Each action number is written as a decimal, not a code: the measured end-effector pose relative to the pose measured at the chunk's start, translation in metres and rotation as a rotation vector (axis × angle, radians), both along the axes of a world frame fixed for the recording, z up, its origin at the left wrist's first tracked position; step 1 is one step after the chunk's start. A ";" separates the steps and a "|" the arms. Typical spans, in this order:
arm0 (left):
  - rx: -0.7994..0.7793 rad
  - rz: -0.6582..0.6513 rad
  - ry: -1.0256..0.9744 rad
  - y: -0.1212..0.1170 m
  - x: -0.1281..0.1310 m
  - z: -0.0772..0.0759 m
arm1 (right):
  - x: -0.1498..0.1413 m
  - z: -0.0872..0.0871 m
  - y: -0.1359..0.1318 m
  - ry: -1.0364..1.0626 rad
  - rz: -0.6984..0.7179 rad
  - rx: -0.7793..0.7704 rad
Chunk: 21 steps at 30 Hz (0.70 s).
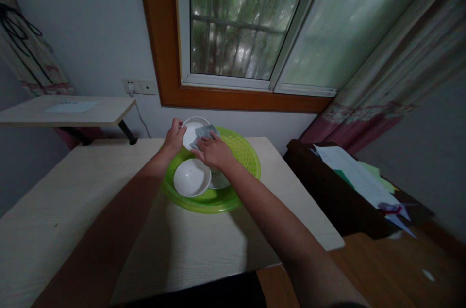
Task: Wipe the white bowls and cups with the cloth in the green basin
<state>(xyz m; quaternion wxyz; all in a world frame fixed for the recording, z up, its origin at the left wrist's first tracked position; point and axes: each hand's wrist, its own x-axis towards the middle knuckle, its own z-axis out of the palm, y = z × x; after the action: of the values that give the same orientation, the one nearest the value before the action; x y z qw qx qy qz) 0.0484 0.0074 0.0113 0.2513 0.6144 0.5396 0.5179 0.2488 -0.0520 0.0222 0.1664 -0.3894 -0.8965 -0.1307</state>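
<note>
My left hand (175, 136) grips the left rim of a white bowl (192, 129), which is tipped so its inside faces me. Inside that bowl, my right hand (214, 151) presses a grey cloth (204, 131) against the surface, the fingers closed on it. Both hands are over a round green plastic basket (251, 153) with a perforated wall. A second white bowl (191, 178) rests in the basket nearer to me. Beside it, another white bowl (219, 181) is partly hidden by my right wrist.
The basket stands on a pale wooden table (204, 240) below a window (240, 22). A low raised shelf (98, 110) is at the left, with a paper on it. On the right, a dark brown piece of furniture (327, 191) bears papers (357, 177).
</note>
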 end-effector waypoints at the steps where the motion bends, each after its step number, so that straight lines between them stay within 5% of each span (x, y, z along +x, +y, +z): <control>1: 0.006 -0.013 0.003 0.000 0.000 0.000 | 0.000 0.000 0.000 0.013 -0.029 0.023; 9: 0.032 -0.040 0.018 0.000 0.000 -0.001 | -0.001 0.006 -0.004 0.035 -0.066 0.060; 16: 0.053 -0.048 0.007 0.005 -0.001 -0.008 | 0.001 0.004 -0.005 -0.036 0.169 -0.082; 21: 0.034 -0.128 -0.066 0.002 0.003 -0.006 | -0.001 -0.005 -0.002 -0.007 0.208 -0.055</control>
<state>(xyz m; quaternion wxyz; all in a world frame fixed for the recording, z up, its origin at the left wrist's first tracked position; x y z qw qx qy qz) 0.0517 0.0096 0.0054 0.2912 0.6343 0.4818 0.5298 0.2480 -0.0538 0.0175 0.1653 -0.2983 -0.9358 -0.0892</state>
